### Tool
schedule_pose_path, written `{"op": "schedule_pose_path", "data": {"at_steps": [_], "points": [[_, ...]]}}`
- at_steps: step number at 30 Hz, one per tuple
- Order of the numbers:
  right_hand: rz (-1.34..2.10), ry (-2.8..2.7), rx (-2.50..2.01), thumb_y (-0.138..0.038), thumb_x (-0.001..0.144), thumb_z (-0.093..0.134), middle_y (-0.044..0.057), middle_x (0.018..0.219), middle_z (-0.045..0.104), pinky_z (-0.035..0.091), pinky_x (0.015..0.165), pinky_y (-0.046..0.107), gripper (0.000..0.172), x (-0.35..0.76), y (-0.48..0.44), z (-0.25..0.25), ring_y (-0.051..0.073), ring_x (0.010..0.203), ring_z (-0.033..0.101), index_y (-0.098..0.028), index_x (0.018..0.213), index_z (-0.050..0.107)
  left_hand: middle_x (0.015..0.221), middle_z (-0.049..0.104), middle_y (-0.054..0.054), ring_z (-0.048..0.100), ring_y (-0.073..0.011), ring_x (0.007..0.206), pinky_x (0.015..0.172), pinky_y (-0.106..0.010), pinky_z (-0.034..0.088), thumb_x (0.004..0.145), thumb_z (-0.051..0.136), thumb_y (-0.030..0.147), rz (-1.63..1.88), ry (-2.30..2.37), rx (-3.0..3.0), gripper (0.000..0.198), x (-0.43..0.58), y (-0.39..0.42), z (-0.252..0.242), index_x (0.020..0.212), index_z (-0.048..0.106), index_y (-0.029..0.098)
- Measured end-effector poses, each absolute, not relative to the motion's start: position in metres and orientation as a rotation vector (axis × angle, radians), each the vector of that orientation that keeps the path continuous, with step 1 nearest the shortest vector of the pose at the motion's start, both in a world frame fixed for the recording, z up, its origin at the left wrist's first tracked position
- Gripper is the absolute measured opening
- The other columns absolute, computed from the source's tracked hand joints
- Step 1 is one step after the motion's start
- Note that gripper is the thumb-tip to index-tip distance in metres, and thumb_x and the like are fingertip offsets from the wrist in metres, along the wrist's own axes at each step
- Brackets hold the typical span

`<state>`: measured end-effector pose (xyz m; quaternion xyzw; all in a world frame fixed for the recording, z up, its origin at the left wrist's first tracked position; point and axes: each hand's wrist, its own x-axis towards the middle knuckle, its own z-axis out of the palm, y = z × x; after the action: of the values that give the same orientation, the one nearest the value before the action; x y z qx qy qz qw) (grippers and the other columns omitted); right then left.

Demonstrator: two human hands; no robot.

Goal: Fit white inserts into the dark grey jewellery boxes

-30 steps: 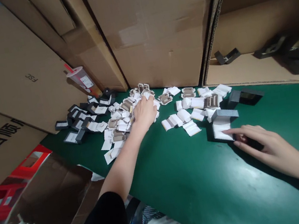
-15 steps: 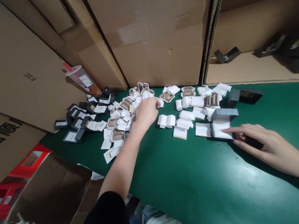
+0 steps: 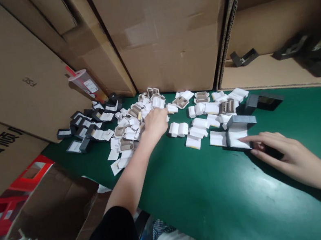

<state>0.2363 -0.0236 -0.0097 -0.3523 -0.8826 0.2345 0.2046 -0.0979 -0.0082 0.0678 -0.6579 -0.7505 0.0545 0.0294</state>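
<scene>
My left hand [image 3: 155, 124] reaches into a heap of folded white card inserts [image 3: 130, 131]. Its fingers are curled downward, and the fingertips are hidden, so what they pinch does not show. On the right, my right hand [image 3: 283, 154] grips the near right edge of a small dark box [image 3: 240, 121], with the index finger on its white lining. The box stands open, its lid raised at the back. A white card flap [image 3: 218, 138] sticks out to its left. More loose white inserts [image 3: 198, 130] lie between the two hands.
Several dark boxes [image 3: 82, 127] are heaped at the left by a drink cup [image 3: 87, 83] with a red straw. Another dark box [image 3: 264, 101] lies behind my right hand. Large cartons [image 3: 163, 32] line the green table [image 3: 192, 197]; an open carton [image 3: 264, 72] at right holds dark boxes.
My left hand has shifted slightly and its fingers have curled down into the inserts, uncovering a white piece beside it. My right hand and the box it grips have hardly moved.
</scene>
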Motion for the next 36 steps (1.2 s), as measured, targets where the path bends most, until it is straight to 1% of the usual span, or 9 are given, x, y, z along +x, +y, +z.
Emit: {"op": "schedule_pose_path", "data": {"at_steps": [3, 7, 13, 19, 24, 27, 30, 33, 36], "points": [[0.658, -2.464, -0.978, -0.034, 0.093, 0.048, 0.001, 0.085, 0.052, 0.039, 0.075, 0.032, 0.032, 0.237, -0.023, -0.010, 0.017, 0.082, 0.050, -0.030, 0.125, 0.049, 0.110, 0.065, -0.008, 0.058, -0.0263, 0.108, 0.090, -0.037, 0.048, 0.080, 0.058, 0.014, 0.073, -2.242, -2.171, 0.036, -0.099, -0.005, 0.065, 0.114, 0.062, 0.022], [0.647, -2.469, -0.979, -0.035, 0.093, 0.048, 0.002, 0.083, 0.053, 0.040, 0.073, 0.032, 0.032, 0.235, -0.024, -0.008, 0.017, 0.080, 0.051, -0.027, 0.124, 0.051, 0.104, 0.063, -0.008, 0.056, -0.0272, 0.103, 0.091, -0.042, 0.046, 0.078, 0.062, 0.019, -0.218, -2.085, -2.288, 0.036, -0.095, -0.002, 0.061, 0.113, 0.060, 0.019], [0.599, -2.456, -0.911, -0.033, 0.092, 0.048, 0.002, 0.082, 0.057, 0.041, 0.071, 0.032, 0.031, 0.234, -0.022, -0.008, 0.017, 0.078, 0.054, -0.024, 0.122, 0.054, 0.110, 0.052, -0.010, 0.054, -0.0220, 0.103, 0.085, -0.040, 0.050, 0.087, 0.056, 0.031, -1.053, -1.351, -2.417, 0.039, -0.048, -0.013, 0.049, 0.122, 0.045, 0.016], [0.582, -2.430, -0.753, -0.027, 0.089, 0.053, 0.002, 0.082, 0.062, 0.042, 0.071, 0.032, 0.021, 0.234, -0.024, -0.004, 0.017, 0.074, 0.056, -0.023, 0.109, 0.058, 0.110, 0.058, -0.006, 0.059, -0.0172, 0.102, 0.084, -0.033, 0.053, 0.091, 0.052, 0.028, -1.053, -0.781, -2.644, 0.028, 0.000, -0.035, 0.014, 0.118, 0.047, 0.023], [0.669, -2.400, -0.648, -0.028, 0.088, 0.054, 0.001, 0.072, 0.060, 0.040, 0.067, 0.032, 0.008, 0.233, -0.028, 0.004, 0.015, 0.065, 0.052, -0.021, 0.089, 0.060, 0.120, 0.058, -0.006, 0.055, -0.0171, 0.117, 0.095, -0.033, 0.050, 0.095, 0.045, 0.031, -0.893, -0.811, -2.838, 0.025, 0.008, -0.039, 0.002, 0.118, 0.052, 0.024], [0.793, -2.299, -0.728, -0.032, 0.090, 0.052, 0.001, 0.070, 0.059, 0.041, 0.065, 0.031, 0.016, 0.233, -0.029, 0.006, 0.015, 0.065, 0.052, -0.021, 0.081, 0.060, 0.124, 0.057, -0.007, 0.052, -0.0176, 0.122, 0.099, -0.035, 0.048, 0.095, 0.045, 0.030, -0.896, -0.813, -2.961, 0.028, 0.011, -0.040, 0.002, 0.121, 0.050, 0.025], [0.882, -2.164, -0.918, -0.038, 0.090, 0.052, 0.001, 0.068, 0.057, 0.041, 0.061, 0.029, 0.024, 0.234, -0.028, 0.005, 0.014, 0.063, 0.052, -0.020, 0.075, 0.060, 0.133, 0.050, -0.009, 0.044, -0.0216, 0.130, 0.105, -0.043, 0.042, 0.092, 0.051, 0.034, -1.034, -0.917, -2.948, 0.034, 0.012, -0.040, 0.004, 0.125, 0.046, 0.026], [0.956, -2.054, -1.028, -0.040, 0.089, 0.053, -0.001, 0.066, 0.053, 0.039, 0.056, 0.026, 0.028, 0.233, -0.026, 0.006, 0.012, 0.060, 0.049, -0.020, 0.071, 0.059, 0.141, 0.039, -0.013, 0.034, -0.0280, 0.136, 0.109, -0.051, 0.035, 0.084, 0.061, 0.046, -1.261, -1.214, -2.785, 0.053, 0.011, -0.039, 0.009, 0.128, 0.039, 0.025], [1.026, -1.931, -1.051, -0.042, 0.087, 0.055, 0.001, 0.071, 0.059, 0.042, 0.057, 0.026, 0.027, 0.233, -0.024, 0.007, 0.014, 0.063, 0.053, -0.021, 0.072, 0.061, 0.143, 0.035, -0.013, 0.032, -0.0272, 0.137, 0.110, -0.049, 0.035, 0.086, 0.057, 0.043, -1.403, -1.397, -2.763, 0.055, 0.009, -0.036, 0.014, 0.131, 0.034, 0.024]]}}
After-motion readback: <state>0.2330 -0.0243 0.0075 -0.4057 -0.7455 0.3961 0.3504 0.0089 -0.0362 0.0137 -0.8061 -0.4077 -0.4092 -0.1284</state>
